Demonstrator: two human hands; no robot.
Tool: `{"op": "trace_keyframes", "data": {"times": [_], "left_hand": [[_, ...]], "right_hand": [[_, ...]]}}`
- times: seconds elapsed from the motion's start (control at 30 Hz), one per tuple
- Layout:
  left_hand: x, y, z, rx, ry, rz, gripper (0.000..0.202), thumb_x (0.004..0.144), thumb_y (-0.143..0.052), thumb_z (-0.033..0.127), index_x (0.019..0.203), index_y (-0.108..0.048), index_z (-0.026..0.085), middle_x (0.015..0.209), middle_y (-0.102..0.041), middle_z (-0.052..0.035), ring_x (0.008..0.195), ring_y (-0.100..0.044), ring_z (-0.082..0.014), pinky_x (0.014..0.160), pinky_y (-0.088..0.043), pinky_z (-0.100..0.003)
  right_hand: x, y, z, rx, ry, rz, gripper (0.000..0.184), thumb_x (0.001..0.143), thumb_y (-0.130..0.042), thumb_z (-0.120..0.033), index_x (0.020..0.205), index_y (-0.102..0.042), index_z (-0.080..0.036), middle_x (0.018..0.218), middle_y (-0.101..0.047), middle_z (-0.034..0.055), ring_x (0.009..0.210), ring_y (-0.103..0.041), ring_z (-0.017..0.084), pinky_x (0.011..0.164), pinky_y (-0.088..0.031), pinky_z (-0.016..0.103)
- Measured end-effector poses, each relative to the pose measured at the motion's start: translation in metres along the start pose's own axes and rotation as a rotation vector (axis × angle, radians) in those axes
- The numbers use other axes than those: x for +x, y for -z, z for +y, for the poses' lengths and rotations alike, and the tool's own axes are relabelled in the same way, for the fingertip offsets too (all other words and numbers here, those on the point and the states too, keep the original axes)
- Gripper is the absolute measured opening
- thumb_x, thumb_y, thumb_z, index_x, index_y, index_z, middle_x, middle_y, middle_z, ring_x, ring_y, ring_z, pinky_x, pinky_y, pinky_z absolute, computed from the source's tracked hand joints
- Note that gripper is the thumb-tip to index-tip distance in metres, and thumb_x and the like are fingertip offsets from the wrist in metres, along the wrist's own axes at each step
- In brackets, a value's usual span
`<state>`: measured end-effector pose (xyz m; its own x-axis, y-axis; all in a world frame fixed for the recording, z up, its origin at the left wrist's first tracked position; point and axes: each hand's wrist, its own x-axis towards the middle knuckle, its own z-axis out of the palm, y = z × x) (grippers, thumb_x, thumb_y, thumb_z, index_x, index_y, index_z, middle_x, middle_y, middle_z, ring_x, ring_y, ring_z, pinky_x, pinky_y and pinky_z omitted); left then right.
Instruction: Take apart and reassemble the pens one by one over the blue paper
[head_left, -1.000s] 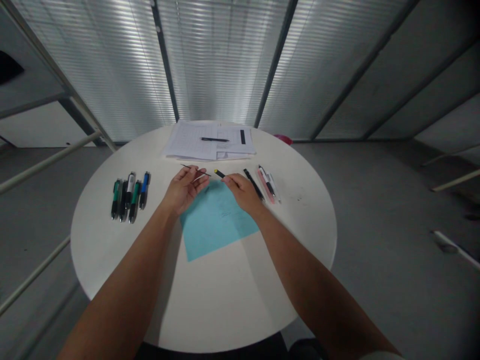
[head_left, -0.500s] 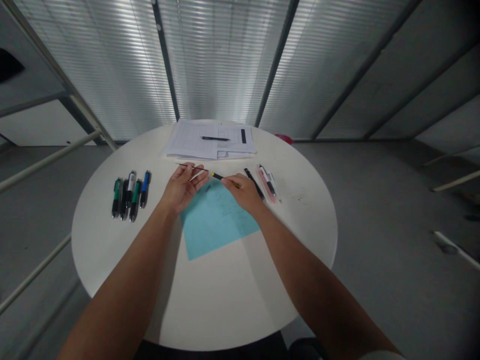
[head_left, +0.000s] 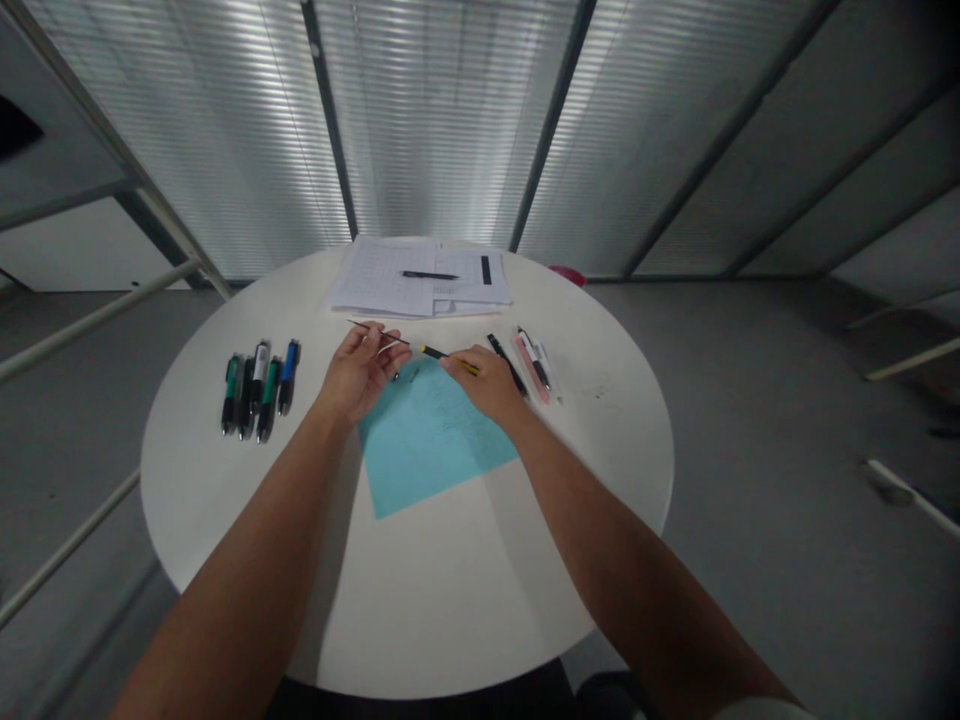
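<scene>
My left hand (head_left: 358,375), palm turned up, pinches a thin dark pen refill (head_left: 394,337) between thumb and fingers; its other fingers are loosely curled. A yellow-and-black pen barrel (head_left: 433,352) is gripped in my right hand (head_left: 484,380), its yellow-tipped end pointing left toward the refill. A small gap separates the two pieces. Under both hands lies a light blue sheet (head_left: 427,450) with faint marks. A small dark piece (head_left: 396,376) shows by my left fingertips, too small to name.
Several pens, green (head_left: 268,390), blue (head_left: 288,375) and white (head_left: 259,370), lie at the left of the round white table (head_left: 442,600). Right of my hand are a black pen (head_left: 507,366), a pink pen (head_left: 529,372) and others. White papers (head_left: 382,280) bear another black pen (head_left: 429,275).
Both hands have hardly moved and keep their holds. The refill has shifted slightly left and up, and a small dark piece now shows beside my left fingertips.
</scene>
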<state>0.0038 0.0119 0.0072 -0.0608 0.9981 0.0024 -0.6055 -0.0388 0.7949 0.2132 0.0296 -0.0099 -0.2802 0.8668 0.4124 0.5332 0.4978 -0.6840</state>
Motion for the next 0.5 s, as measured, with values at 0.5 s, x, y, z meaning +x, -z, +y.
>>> {"op": "trace_keyframes", "data": {"times": [0.5], "left_hand": [[-0.0050,-0.0045,-0.0077,0.268,-0.039,-0.060,0.029,0.069,-0.077,0.022,0.097,-0.073,0.016,0.092,-0.070,-0.0065,0.064,-0.058,-0.0103,0.064,-0.047,-0.029]], "right_hand": [[0.0018,-0.0011,0.0024,0.130,-0.015,0.065,0.043,0.097,-0.045,-0.053,0.092,-0.072,-0.020,0.079,-0.063,0.0026,0.078,-0.059,0.016,0.074,-0.043,0.030]]}}
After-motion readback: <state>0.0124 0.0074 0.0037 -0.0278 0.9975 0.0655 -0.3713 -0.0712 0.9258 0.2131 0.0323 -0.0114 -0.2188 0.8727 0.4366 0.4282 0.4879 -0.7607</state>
